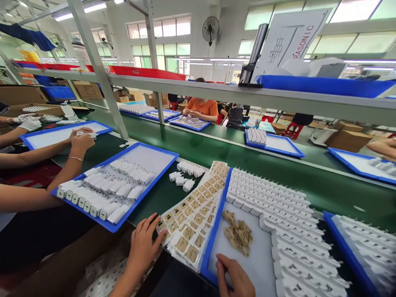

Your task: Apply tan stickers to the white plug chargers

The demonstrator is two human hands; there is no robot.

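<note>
My left hand lies with its fingers spread at the lower left corner of a fanned stack of sticker sheets, fingertips touching the top sheet. Tan square labels cover these sheets. At the bottom, my right hand is over the near left part of a blue-rimmed tray, thumb and index finger close together; whether something small is between them is too small to tell. A crumpled heap of tan paper pieces lies in this tray, beside dense rows of white plug adapters.
Another blue-rimmed tray of white adapters is at the left, with several loose adapters right of it. A co-worker's hands hold an adapter beyond. A green conveyor belt crosses behind. Another tray stands at the right edge.
</note>
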